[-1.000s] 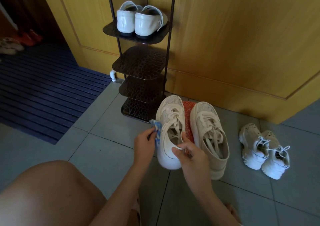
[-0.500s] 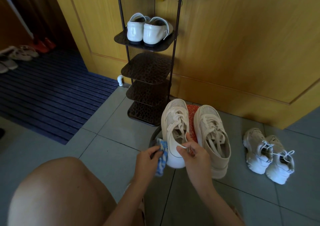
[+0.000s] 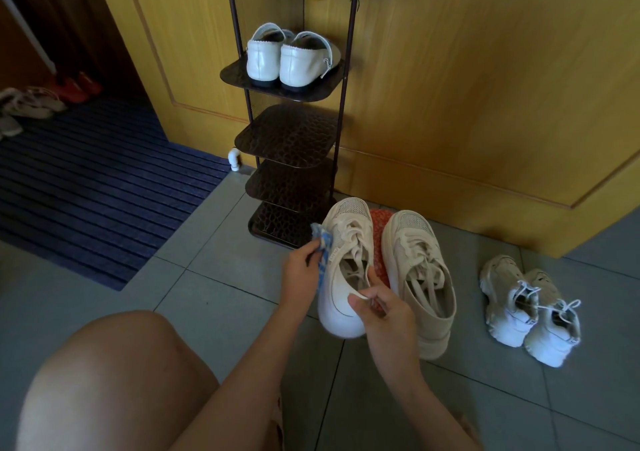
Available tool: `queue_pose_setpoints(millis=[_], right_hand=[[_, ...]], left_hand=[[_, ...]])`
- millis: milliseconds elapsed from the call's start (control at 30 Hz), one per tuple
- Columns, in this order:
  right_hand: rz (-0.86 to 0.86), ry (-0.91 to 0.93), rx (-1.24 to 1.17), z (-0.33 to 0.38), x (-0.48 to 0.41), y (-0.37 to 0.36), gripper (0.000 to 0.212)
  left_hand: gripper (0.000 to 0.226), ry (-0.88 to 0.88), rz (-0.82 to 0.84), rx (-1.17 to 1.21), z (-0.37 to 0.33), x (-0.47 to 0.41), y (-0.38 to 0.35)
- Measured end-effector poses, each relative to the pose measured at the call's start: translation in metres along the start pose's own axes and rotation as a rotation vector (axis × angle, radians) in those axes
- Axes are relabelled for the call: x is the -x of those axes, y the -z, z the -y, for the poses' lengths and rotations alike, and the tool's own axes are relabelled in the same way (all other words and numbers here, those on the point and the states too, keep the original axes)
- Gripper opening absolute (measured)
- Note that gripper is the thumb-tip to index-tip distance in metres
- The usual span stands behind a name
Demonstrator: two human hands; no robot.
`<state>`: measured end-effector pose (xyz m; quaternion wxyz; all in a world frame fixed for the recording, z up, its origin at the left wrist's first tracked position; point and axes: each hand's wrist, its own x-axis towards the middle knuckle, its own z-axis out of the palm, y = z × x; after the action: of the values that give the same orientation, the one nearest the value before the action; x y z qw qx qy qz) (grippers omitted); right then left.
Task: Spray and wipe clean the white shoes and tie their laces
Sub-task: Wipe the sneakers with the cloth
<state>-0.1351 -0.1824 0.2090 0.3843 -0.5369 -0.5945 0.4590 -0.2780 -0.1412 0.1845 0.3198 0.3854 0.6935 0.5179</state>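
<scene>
My right hand (image 3: 382, 314) grips the heel collar of a white lace-up shoe (image 3: 341, 298), held tilted off the floor with its toe pointing away. My left hand (image 3: 301, 270) presses a blue-and-white cloth (image 3: 322, 246) against the shoe's left side. Its partner, a beige-white shoe (image 3: 420, 270), stands on the tiles just right, laces loose. A red patterned item (image 3: 377, 239) lies between the two shoes. A smaller pair of white sneakers (image 3: 530, 308) with tied laces sits farther right.
A dark metal shoe rack (image 3: 291, 139) stands against the yellow wooden door, with white loafers (image 3: 287, 59) on a shelf. A blue striped mat (image 3: 86, 187) lies at left with several shoes beyond. My bare knee (image 3: 114, 381) fills the lower left.
My left hand with the cloth slid down toward the heel and has moved back up along the shoe's left side. The right hand keeps its grip.
</scene>
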Motion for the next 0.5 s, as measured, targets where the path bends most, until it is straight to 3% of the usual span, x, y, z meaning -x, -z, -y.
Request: queue_pose_setpoints(millis=[167, 500], right_hand=[[0.001, -0.008, -0.011, -0.003, 0.001, -0.001, 0.019], [-0.027, -0.005, 0.005, -0.012, 0.001, -0.005, 0.004]], left_hand=[[0.031, -0.051, 0.037, -0.030, 0.007, 0.014, 0.006], [0.032, 0.095, -0.002, 0.072, 0.022, 0.062, 0.013]])
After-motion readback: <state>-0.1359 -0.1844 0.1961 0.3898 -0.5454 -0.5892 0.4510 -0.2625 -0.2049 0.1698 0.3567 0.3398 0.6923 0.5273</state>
